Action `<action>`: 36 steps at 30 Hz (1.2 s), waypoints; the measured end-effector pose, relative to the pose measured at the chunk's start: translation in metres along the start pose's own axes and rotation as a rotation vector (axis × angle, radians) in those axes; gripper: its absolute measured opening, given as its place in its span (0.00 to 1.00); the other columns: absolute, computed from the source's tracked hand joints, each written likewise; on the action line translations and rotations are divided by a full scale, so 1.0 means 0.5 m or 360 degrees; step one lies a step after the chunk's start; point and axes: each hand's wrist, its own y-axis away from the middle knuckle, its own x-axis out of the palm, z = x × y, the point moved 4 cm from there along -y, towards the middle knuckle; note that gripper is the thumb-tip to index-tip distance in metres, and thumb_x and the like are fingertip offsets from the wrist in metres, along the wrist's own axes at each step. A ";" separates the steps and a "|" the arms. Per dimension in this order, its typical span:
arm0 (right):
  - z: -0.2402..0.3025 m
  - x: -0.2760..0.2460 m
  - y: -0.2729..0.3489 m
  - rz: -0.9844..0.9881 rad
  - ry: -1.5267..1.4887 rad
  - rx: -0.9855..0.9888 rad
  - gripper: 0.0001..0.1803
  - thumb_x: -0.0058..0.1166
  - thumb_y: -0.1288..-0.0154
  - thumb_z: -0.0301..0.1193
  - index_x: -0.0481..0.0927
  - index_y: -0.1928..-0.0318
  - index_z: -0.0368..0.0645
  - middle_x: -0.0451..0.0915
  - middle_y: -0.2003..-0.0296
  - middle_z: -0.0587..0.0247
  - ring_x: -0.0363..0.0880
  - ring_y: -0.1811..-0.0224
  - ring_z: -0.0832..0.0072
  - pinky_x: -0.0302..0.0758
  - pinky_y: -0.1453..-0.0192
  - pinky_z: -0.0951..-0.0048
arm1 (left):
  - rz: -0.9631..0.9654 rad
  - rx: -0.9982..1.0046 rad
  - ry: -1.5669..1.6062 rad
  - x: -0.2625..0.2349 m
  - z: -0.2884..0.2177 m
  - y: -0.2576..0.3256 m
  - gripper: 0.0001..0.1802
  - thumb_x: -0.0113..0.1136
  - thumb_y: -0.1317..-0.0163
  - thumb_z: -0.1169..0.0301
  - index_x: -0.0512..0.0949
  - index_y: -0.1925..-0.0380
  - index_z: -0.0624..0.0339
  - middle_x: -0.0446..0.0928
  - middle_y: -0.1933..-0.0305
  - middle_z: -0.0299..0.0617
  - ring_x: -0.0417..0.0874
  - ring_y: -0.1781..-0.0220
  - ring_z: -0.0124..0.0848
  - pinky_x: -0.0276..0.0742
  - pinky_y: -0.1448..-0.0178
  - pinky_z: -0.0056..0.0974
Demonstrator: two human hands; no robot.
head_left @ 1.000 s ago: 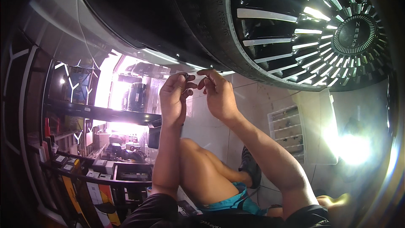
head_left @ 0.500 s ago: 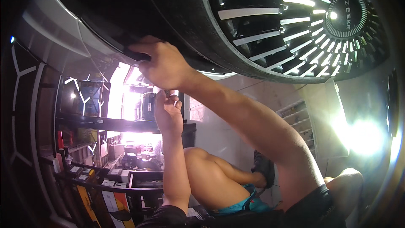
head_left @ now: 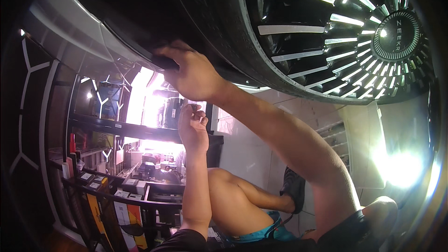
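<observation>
My right hand (head_left: 197,75) reaches up to the black wheel arch trim (head_left: 135,50), its fingers wrapped over the dark edge and the fingertips lost in shadow inside the arch. Just below it is my left hand (head_left: 194,128), palm turned up, with curled fingers and the thumb pressed near a small dark thing too tiny to name. The car tyre (head_left: 233,23) and its wheel (head_left: 322,42), with silver spokes and a round black hub cap, fill the upper right.
The pale car body panel (head_left: 70,11) curves along the upper left. Behind my left arm stands a lit black shelf (head_left: 140,128) with several boxes. A bright work lamp (head_left: 403,170) glares at the right. My bent knee (head_left: 221,184) is close to my left forearm, above pale floor tiles (head_left: 247,154).
The view has shifted, so the wheel, shelf and both hands appear further right and slightly lower. My right hand keeps its place at the arch edge; my left fingers stay curled below it.
</observation>
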 end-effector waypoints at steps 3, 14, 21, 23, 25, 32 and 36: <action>0.015 0.008 0.026 -0.0077 -0.0062 0.0132 0.31 0.58 0.39 0.32 0.75 0.34 0.37 0.76 0.40 0.44 0.81 0.41 0.44 0.78 0.36 0.53 | -0.0025 0.0380 -0.0186 0.040 -0.030 0.004 0.12 0.62 0.27 0.62 0.78 0.53 0.56 0.80 0.56 0.34 0.78 0.58 0.26 0.72 0.52 0.35; 0.048 0.024 0.096 -0.0143 0.0261 0.0300 0.38 0.58 0.37 0.34 0.65 0.29 0.34 0.75 0.42 0.39 0.88 0.64 0.41 0.88 0.59 0.50 | -0.0136 0.1167 -0.0856 0.079 -0.077 -0.064 0.10 0.56 0.24 0.64 0.75 0.53 0.59 0.79 0.57 0.35 0.79 0.54 0.26 0.77 0.47 0.36; 0.050 0.037 0.108 -0.0098 0.0244 0.0392 0.39 0.58 0.39 0.30 0.65 0.28 0.28 0.71 0.40 0.33 0.88 0.66 0.46 0.87 0.63 0.52 | -0.0089 0.1216 -0.1070 0.045 -0.071 -0.089 0.09 0.52 0.22 0.65 0.74 0.54 0.59 0.78 0.58 0.36 0.79 0.55 0.26 0.77 0.48 0.36; 0.038 0.032 0.105 -0.0083 0.0217 0.0405 0.38 0.58 0.41 0.29 0.67 0.29 0.29 0.72 0.40 0.35 0.88 0.65 0.46 0.87 0.62 0.52 | -0.0085 0.1234 -0.1099 0.042 -0.075 -0.094 0.09 0.51 0.21 0.65 0.74 0.54 0.59 0.78 0.58 0.36 0.79 0.56 0.26 0.77 0.48 0.35; 0.028 0.023 0.098 -0.0092 0.0185 0.0368 0.37 0.58 0.41 0.29 0.69 0.31 0.29 0.72 0.41 0.36 0.88 0.64 0.46 0.87 0.61 0.52 | -0.0073 0.1243 -0.1117 0.040 -0.077 -0.097 0.09 0.50 0.21 0.65 0.73 0.54 0.59 0.78 0.58 0.36 0.79 0.56 0.26 0.77 0.49 0.35; 0.009 0.011 0.080 -0.0009 0.0206 0.0289 0.37 0.59 0.40 0.31 0.71 0.30 0.34 0.71 0.38 0.33 0.88 0.59 0.43 0.88 0.56 0.52 | -0.0033 0.1259 -0.1183 0.024 -0.070 -0.109 0.10 0.47 0.19 0.65 0.72 0.55 0.59 0.77 0.59 0.37 0.79 0.57 0.26 0.78 0.50 0.34; -0.005 0.006 0.090 0.0055 0.0227 0.0314 0.38 0.59 0.38 0.33 0.69 0.27 0.38 0.68 0.34 0.28 0.88 0.60 0.43 0.88 0.59 0.52 | 0.0080 0.1297 -0.1271 0.043 -0.093 -0.090 0.10 0.45 0.18 0.65 0.72 0.56 0.59 0.77 0.60 0.37 0.79 0.57 0.26 0.78 0.51 0.34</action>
